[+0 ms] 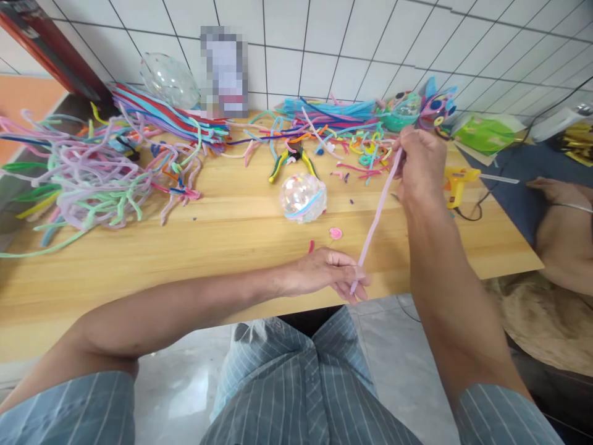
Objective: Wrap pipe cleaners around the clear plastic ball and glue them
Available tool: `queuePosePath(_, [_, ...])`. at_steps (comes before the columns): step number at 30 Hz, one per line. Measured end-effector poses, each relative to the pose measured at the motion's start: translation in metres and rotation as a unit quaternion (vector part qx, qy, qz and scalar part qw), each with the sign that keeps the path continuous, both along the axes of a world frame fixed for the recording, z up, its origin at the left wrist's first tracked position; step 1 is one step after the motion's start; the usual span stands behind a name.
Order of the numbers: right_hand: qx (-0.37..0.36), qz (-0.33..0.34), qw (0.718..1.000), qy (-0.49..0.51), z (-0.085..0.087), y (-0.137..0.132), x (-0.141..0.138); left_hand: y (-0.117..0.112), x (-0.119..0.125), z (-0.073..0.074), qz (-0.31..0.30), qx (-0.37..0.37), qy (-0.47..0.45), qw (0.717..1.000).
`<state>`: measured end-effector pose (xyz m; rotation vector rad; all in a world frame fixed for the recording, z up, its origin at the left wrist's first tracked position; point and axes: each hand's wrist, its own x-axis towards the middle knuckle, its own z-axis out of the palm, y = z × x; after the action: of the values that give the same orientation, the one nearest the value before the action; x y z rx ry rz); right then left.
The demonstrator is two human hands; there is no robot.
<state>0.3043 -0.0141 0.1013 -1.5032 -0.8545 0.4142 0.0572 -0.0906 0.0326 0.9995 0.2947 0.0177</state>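
A lilac pipe cleaner (377,216) is stretched slantwise between my two hands over the front of the table. My left hand (331,272) pinches its lower end near the table's edge. Higher up and to the right, my right hand (421,161) is closed around the upper end. Beyond my left hand lies a small pink coiled piece (336,233), with a short red scrap (312,246) beside it. A clear ball (303,198) with a blue and pink strip sits mid-table. Just behind it rest yellow-and-black pliers (293,162).
A tangled heap of pipe cleaners (92,173) covers the left side. Bundles of pipe cleaners (328,110) line the tiled wall. A yellow glue gun (458,185) with a cord lies right of my right arm. Another person's arm (567,228) is at the far right.
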Motion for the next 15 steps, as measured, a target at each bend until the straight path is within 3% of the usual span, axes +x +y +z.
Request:
queuePosePath(7, [-0.033,-0.007,0.999,0.017,0.005,0.006,-0.005,0.001,-0.002,0.012,0.001,0.128,-0.005,0.992])
queuePosePath(15, [-0.050,-0.013,0.999,0.014,0.009,0.006,-0.008,-0.006,-0.004,0.013,-0.018,0.150,-0.021,0.988])
